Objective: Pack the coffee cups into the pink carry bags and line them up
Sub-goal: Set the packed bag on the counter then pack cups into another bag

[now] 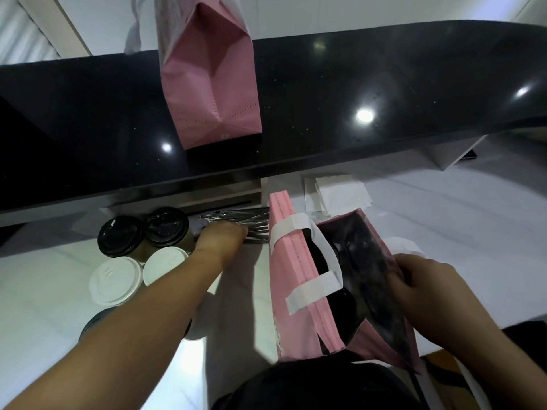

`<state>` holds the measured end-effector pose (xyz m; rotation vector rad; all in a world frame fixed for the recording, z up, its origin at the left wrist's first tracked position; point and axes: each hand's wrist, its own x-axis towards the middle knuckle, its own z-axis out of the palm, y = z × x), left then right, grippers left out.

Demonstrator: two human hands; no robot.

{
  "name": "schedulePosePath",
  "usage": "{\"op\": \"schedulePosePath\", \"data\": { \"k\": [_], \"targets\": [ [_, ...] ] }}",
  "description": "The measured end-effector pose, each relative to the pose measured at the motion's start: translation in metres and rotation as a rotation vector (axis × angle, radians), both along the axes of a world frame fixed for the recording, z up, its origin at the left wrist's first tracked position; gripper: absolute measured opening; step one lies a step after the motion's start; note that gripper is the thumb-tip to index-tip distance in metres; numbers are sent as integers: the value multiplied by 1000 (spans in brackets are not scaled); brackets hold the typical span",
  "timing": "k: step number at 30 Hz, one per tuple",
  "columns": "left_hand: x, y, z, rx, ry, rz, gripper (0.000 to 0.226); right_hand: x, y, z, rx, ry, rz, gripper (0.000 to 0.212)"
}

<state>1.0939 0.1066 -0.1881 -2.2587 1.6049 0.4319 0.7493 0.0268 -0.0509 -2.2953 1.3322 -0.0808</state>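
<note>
left hand (220, 235) reaching over wrapped straws (239, 221) at white counter's (44, 291) back edge, grip unclear | right hand (426, 287) pinching open pink bag (299, 291) rim | coffee cups (142, 247) sitting just left of left hand, nearer it

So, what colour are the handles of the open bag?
White handles on the pink bag, seen in the head view.

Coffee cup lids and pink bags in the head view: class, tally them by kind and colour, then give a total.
Black-lidded cups outside the bags: 3
White-lidded cups: 2
Pink carry bags: 2, one on the black counter, one held open by the right hand
Total: 7
</note>
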Motion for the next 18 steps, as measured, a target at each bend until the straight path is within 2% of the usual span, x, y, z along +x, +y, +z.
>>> {"op": "schedulePosePath", "data": {
  "k": [3, 5, 10, 12, 15, 18],
  "targets": [
    [0, 3, 20, -6, 58, 77, 35, 0, -1, -1, -5, -21, 35, 43],
    [-2, 7, 32, -62, 98, 161, 28, 0, -1, -1, -4, -7, 67, 41],
    [-10, 21, 65, -327, 220, 318, 10, 1, -3, -1, 9, -37, 123, 38],
    [-14, 25, 80, -448, 282, 426, 7, 3, -5, 0, 32, 19, 136, 37],
    [-19, 34, 102, -546, 338, 568, 8, 3, -7, 1, 47, 47, 154, 36],
    [-23, 46, 126, -560, 380, 632, 12, 2, -7, 1, 39, 15, 156, 36]
  ]
}}
